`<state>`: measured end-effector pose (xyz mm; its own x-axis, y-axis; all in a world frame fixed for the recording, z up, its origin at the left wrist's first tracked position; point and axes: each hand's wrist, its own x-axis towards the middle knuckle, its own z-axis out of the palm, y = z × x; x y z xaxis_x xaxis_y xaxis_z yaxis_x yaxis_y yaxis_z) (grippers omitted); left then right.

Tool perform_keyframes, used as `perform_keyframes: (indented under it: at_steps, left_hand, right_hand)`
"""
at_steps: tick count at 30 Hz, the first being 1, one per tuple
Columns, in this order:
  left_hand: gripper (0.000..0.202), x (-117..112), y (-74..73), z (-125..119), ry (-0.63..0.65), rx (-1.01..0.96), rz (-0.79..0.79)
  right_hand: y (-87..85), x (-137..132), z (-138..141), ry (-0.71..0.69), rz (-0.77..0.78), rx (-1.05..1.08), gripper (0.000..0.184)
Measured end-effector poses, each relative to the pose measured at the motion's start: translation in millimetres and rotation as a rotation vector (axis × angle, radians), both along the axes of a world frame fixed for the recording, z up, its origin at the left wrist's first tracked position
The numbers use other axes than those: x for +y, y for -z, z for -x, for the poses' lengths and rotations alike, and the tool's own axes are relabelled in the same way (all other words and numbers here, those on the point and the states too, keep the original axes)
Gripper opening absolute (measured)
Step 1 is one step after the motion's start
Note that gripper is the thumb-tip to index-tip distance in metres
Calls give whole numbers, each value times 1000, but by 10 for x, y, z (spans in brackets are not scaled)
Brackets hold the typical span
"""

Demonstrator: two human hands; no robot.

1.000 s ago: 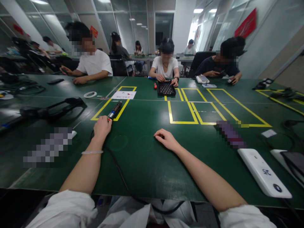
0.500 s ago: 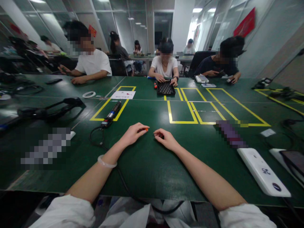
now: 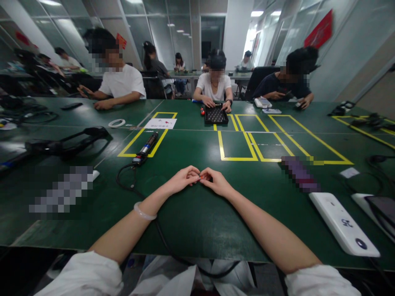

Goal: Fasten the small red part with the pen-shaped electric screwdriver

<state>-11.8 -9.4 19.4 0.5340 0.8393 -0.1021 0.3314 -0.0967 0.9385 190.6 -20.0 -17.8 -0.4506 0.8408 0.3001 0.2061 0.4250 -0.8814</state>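
Over the green tabletop in the head view, my left hand [image 3: 185,179] and my right hand [image 3: 216,182] meet at the fingertips. Between them shows a tiny orange-red piece [image 3: 200,178], mostly covered by the fingers; its exact kind is too small to make out. Thumb and fingers of my left hand are pinched at the piece. My right hand is curled, its thumb and index fingertips closed at the other side of it.
A black cylindrical device [image 3: 147,147] with a cable lies left of my hands. Yellow tape outlines [image 3: 239,158] mark the table. At right are a white power bank [image 3: 342,226] and a blurred phone [image 3: 299,174]. Across, a person handles a black tray [image 3: 216,122].
My left hand has moved right and slightly nearer to me with the orange-red piece, closing the gap to my right hand. The fingertips now meet; my right hand has barely moved.
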Motion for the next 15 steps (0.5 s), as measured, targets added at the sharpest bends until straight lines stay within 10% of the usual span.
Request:
perform_keyframes:
  at_steps: [15]
  left_hand:
    - [25, -38, 1, -28, 10, 37, -156]
  right_hand:
    - [-14, 10, -16, 62, 11, -8, 15]
